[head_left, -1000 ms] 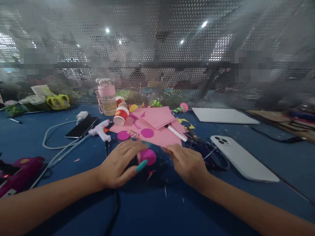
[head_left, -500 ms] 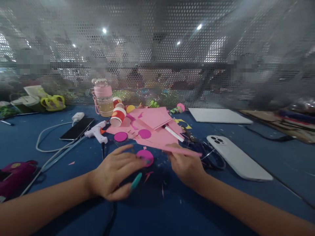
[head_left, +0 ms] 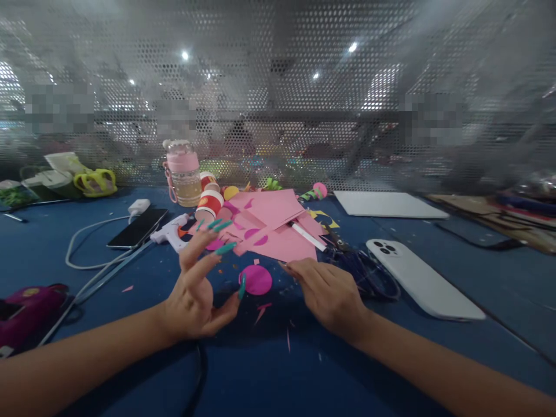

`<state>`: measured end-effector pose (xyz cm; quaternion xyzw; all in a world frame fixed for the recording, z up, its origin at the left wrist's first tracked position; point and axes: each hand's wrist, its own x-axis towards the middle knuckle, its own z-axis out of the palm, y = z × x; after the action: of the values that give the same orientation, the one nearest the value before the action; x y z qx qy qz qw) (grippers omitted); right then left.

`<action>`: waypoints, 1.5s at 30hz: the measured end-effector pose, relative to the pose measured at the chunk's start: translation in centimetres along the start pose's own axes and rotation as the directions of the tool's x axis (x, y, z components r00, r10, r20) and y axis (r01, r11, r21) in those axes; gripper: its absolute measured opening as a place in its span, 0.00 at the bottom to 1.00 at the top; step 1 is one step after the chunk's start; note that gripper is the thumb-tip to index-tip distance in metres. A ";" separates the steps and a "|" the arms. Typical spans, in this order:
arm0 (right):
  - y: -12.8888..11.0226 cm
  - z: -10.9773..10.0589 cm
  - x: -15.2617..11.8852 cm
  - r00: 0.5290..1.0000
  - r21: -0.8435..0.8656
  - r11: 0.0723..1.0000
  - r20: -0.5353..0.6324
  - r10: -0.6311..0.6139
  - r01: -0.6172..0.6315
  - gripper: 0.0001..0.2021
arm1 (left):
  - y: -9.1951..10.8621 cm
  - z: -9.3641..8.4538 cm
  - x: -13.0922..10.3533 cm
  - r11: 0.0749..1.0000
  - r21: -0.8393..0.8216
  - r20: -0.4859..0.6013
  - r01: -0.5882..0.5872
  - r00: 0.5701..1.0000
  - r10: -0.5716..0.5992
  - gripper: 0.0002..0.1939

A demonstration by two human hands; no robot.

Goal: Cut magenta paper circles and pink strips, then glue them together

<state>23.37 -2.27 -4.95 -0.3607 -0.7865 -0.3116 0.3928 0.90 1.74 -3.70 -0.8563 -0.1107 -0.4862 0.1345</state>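
A magenta paper circle (head_left: pixel 258 280) lies on the blue table in front of me. My left hand (head_left: pixel 197 289) is open, palm partly turned up, its fingers spread upward. The thumb's teal nail overlaps the circle's left edge; I cannot tell whether it touches. Palm down, my right hand (head_left: pixel 330 292) rests at the near edge of the pink paper sheets (head_left: pixel 271 211). Its fingers stretch leftward with no paper seen in them, though the undersides are hidden. Another magenta circle (head_left: pixel 256 236) lies on the pink sheets, and one more is partly behind the left fingers.
A white hot glue gun (head_left: pixel 171 231), a black phone (head_left: pixel 138 229) and cables are at left. Red-and-white paper cups (head_left: pixel 209 204) stand beside a pink-lidded bottle (head_left: pixel 183 176). Right of my hand are a dark cable bundle (head_left: pixel 369 275) and a white phone (head_left: pixel 423 281).
The pink sheet that my right hand held has come down onto the pile, and the hand has let go. My left hand has turned palm up, lifting its fingers off the magenta circle.
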 end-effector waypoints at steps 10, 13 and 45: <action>0.0 -0.1 -0.1 0.998 -0.023 0.999 -0.026 0.049 -0.049 0.12 | 0.3 -0.2 0.6 1.000 0.024 0.141 0.018 0.990 -0.021 0.18; 0.0 -0.1 -0.1 0.999 -0.016 0.999 -0.014 0.034 -0.034 0.11 | 0.3 -0.1 0.5 0.994 0.089 0.100 -0.055 0.994 0.046 0.18; 0.0 -0.2 -0.3 0.999 0.079 0.997 0.047 -0.007 0.003 0.11 | -0.7 -0.1 3.7 0.049 -0.575 0.455 0.817 0.369 -0.811 0.11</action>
<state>23.61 -2.54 -5.07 -0.3502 -0.8080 -0.2728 0.3874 2.46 2.55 -0.38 -0.6135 -0.3674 -0.4688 -0.5185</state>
